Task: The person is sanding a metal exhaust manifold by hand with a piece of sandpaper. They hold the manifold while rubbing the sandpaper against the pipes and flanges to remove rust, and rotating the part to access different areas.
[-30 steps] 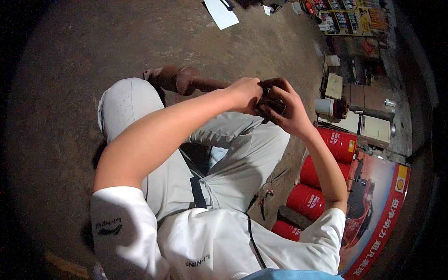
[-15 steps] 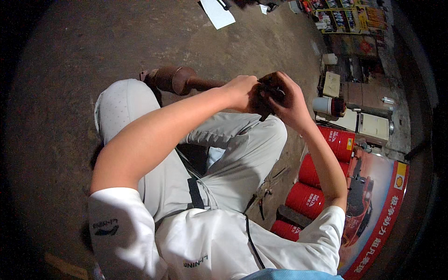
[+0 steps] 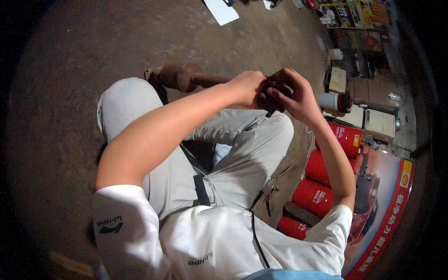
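A rusty brown metal shaft with a thick bulbous middle lies across my knees, its far end toward the floor on the left. My left hand is closed around the near end of the shaft. My right hand wraps over a dark joint piece at that same end, fingers curled on it. Both hands meet above my right knee, and they hide most of the dark piece.
Several red cylindrical cans lie stacked on the floor to my right, next to a colourful banner. A white sheet of paper lies on the dirt floor far ahead. Boxes, a white jar and shelving crowd the upper right.
Both hands have shifted slightly on the dark piece at the shaft's end, the right hand's fingers turning over it. The shaft stays across my knees.
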Tool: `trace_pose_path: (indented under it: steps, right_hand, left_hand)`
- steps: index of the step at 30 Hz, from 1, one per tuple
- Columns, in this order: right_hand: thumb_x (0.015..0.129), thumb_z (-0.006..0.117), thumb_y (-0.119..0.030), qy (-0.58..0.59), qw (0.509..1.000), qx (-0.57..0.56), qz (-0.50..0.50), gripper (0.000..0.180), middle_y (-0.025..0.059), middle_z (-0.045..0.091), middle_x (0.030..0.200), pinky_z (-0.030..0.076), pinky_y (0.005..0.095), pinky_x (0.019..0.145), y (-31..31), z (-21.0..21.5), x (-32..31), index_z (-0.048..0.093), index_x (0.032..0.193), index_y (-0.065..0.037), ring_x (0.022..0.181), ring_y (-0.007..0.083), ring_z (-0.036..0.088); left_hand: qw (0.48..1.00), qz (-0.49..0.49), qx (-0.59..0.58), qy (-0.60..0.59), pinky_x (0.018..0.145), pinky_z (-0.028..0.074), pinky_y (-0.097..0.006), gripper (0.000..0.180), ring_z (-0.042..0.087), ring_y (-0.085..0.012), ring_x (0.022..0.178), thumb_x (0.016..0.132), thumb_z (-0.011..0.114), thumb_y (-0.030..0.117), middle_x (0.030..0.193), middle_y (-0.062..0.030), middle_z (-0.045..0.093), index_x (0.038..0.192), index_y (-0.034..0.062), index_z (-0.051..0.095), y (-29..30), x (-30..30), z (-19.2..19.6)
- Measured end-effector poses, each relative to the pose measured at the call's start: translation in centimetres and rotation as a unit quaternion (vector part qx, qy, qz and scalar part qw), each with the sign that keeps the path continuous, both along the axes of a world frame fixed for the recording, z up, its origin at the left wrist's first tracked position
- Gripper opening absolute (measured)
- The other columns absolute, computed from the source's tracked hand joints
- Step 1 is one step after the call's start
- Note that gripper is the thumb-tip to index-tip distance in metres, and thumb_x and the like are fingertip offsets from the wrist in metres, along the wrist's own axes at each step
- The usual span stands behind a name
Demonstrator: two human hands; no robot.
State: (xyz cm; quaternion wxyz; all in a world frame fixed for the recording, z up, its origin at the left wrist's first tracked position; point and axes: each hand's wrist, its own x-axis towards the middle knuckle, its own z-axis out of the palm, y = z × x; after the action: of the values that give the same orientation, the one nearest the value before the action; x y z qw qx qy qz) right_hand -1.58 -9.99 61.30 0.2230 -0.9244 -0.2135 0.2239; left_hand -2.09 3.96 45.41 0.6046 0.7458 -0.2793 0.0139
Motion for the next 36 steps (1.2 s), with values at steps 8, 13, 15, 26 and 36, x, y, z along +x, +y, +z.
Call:
trace_pose_path:
  steps: [8,13,15,26,36]
  right_hand:
    - [0.078,0.082,-0.011,-0.09,0.993,0.032,0.07,0.04,0.0212,0.057,0.114,0.049,0.0408,0.095,0.2,-0.3,-0.8,0.062,0.11,0.002,0.106,0.0399,0.058]
    - [0.077,0.085,-0.014,-0.116,0.968,-0.034,0.22,0.044,0.0219,0.055,0.139,0.044,0.0463,0.108,2.0,0.0,-1.8,0.064,0.113,-0.001,0.128,0.0435,0.052]
    - [0.076,0.084,-0.012,-0.121,0.971,-0.031,0.206,0.043,0.0223,0.057,0.136,0.044,0.0459,0.107,2.0,-0.4,-1.6,0.063,0.112,-0.001,0.125,0.0428,0.055]
    - [0.074,0.081,-0.009,-0.214,0.96,-0.049,0.172,0.036,0.0206,0.059,0.135,0.045,0.0479,0.105,1.6,0.9,0.2,0.063,0.105,-0.003,0.123,0.0431,0.055]
    - [0.072,0.084,-0.01,-0.168,0.956,-0.067,0.232,0.033,0.0189,0.059,0.139,0.044,0.0478,0.106,2.2,0.8,-0.3,0.063,0.098,-0.003,0.126,0.043,0.054]
  left_hand:
    - [0.997,-0.012,0.054,-0.056,0.071,0.056,-0.046,0.031,0.07,-0.0416,0.082,0.071,0.079,0.032,0.083,-0.0199,0.071,0.082,0.0042,0.072,0.2,0.3,0.2]
    - [0.992,0.033,-0.022,-0.118,0.076,0.057,-0.048,0.032,0.071,-0.0413,0.087,0.076,0.078,0.038,0.085,-0.0179,0.073,0.084,0.0074,0.074,-1.6,1.2,-3.5]
    - [0.992,0.035,0.012,-0.121,0.08,0.057,-0.048,0.033,0.07,-0.0403,0.093,0.076,0.078,0.039,0.093,-0.0175,0.074,0.088,0.0085,0.074,-1.8,1.5,-3.9]
    - [0.999,-0.029,-0.011,-0.015,0.082,0.058,-0.046,0.037,0.07,-0.039,0.097,0.077,0.079,0.043,0.101,-0.017,0.075,0.095,0.0106,0.076,-0.5,0.7,-0.5]
    - [0.997,-0.003,-0.018,-0.077,0.087,0.057,-0.048,0.041,0.068,-0.0392,0.106,0.079,0.076,0.048,0.107,-0.0176,0.074,0.103,0.015,0.076,-0.8,0.6,-2.7]
